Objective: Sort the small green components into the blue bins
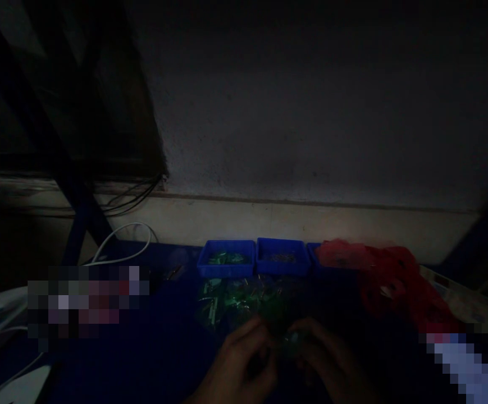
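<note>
In dim light, my left hand (pixel 244 362) and my right hand (pixel 328 356) are close together at the bottom middle. The right fingers are closed on a small clear, greenish plastic piece (pixel 293 341). My left fingers are bent in a pinch beside it; whatever may be in them is too dark to make out. Just beyond the hands lies a spread of small clear-and-green plastic packets (pixel 237 297) with shiny bits. A blue bin (pixel 226 271) behind them holds similar green pieces. Next to it, another blue bin (pixel 283 266) contains small, thin items.
A third blue bin (pixel 311 255) is partly covered by red mesh-like material (pixel 395 275), which trails right across the blue tabletop (pixel 142 348). White cable (pixel 149 235) loops at the left. Behind stands a grey wall (pixel 311 123); blue frame posts (pixel 75 191) rise at the left.
</note>
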`<state>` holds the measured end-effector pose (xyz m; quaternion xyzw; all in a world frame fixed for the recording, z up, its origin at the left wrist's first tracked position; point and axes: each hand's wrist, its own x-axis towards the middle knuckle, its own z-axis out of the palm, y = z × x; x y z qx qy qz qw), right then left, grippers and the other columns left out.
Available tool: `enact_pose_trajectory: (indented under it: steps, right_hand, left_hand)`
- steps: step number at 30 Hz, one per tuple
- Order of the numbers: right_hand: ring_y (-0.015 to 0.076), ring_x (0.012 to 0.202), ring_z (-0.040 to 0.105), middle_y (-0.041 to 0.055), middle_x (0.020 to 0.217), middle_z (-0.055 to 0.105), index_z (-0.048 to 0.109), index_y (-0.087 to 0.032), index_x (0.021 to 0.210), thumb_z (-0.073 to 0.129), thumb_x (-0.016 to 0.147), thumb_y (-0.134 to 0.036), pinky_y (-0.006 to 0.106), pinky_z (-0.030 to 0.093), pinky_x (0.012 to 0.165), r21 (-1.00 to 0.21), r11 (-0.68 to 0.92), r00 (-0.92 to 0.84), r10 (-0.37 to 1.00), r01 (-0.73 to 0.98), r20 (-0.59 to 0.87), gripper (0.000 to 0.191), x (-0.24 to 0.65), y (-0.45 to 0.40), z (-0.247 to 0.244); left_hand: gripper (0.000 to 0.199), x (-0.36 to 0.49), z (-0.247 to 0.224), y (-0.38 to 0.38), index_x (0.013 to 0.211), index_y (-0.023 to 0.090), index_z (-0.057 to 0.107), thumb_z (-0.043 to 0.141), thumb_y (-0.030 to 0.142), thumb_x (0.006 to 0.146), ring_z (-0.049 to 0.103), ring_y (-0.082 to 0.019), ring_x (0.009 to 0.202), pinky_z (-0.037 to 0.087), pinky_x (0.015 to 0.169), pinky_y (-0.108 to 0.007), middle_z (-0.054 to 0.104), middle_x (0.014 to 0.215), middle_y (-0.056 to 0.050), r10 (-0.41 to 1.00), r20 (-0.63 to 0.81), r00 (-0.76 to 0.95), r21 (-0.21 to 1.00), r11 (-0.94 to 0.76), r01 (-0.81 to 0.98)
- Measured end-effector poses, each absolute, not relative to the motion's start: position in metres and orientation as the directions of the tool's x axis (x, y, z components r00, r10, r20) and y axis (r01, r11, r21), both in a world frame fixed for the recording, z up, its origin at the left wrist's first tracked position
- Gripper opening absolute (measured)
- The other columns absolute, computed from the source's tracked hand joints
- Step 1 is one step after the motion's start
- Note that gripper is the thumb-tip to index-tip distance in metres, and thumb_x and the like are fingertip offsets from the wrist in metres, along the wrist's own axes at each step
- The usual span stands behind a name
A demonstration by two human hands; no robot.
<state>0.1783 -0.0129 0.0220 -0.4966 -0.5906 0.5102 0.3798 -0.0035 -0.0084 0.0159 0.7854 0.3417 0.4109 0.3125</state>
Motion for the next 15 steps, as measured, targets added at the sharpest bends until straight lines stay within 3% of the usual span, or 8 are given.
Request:
enact_pose_trajectory:
  steps: [4, 9, 15]
  right_hand:
    - [0.015, 0.062, 0.056, -0.0007, 0.068, 0.061, 0.063, -0.021, 0.088, 0.048, 0.082, -0.029, 0.025, 0.043, 0.059, -0.988, 0.018, -0.235, 0.972, 0.155, -0.019, 0.018, 0.1779, -0.0124, 0.017]
    - [0.0141, 0.06, 0.055, -0.0024, 0.063, 0.059, 0.065, -0.021, 0.082, 0.051, 0.078, -0.023, 0.024, 0.041, 0.056, -0.993, -0.061, -0.186, 0.979, 0.097, -0.079, 0.015, 0.1775, -0.0121, 0.0194]
    - [0.013, 0.056, 0.052, -0.0023, 0.06, 0.059, 0.066, -0.019, 0.073, 0.063, 0.069, -0.027, 0.024, 0.038, 0.053, -0.957, -0.214, -0.153, 0.971, -0.196, -0.186, 0.01, 0.1708, -0.0113, 0.0194]
  left_hand:
    - [0.014, -0.0027, 0.0178, -0.0075, 0.081, 0.018, 0.058, 0.053, 0.006, 0.076, 0.055, -0.016, 0.072, 0.042, 0.061, -0.024, 0.056, 0.08, -0.002, 0.802, 0.373, 0.466, 0.774, -0.546, 0.32]
    - [0.019, -0.0013, 0.0232, -0.0107, 0.085, 0.018, 0.059, 0.049, 0.004, 0.077, 0.057, -0.017, 0.077, 0.044, 0.065, -0.026, 0.059, 0.085, -0.004, 0.809, 0.368, 0.458, 0.799, -0.527, 0.29]
    - [0.012, 0.0015, 0.0225, -0.0091, 0.076, 0.017, 0.058, 0.049, 0.009, 0.079, 0.057, -0.018, 0.075, 0.043, 0.065, -0.027, 0.059, 0.08, -0.004, 0.849, 0.369, 0.378, 0.872, -0.457, 0.175]
